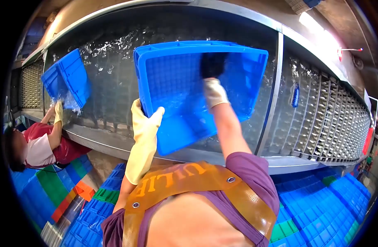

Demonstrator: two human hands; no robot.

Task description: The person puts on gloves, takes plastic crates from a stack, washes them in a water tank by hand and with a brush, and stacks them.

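A large blue plastic crate (172, 74) is tipped on its side over the water, its open face turned toward me. My left hand (146, 123), in a long yellow rubber glove, grips the crate's left rim with the thumb on the near side. Inside the crate is my right hand (215, 92), in a whitish glove. It is closed on a black pad-like thing (213, 64) against the crate's inner wall. Motion smears this black thing, so its exact kind is unclear. Some water shows on the crate's lower inner side.
A long metal trough (115, 99) of water runs across the view. At left, a co-worker (45, 144) handles another blue crate (67, 76). A blue brush (295, 95) lies by the slatted rack (333, 119) at right. Stacked crates (320, 206) stand behind me.
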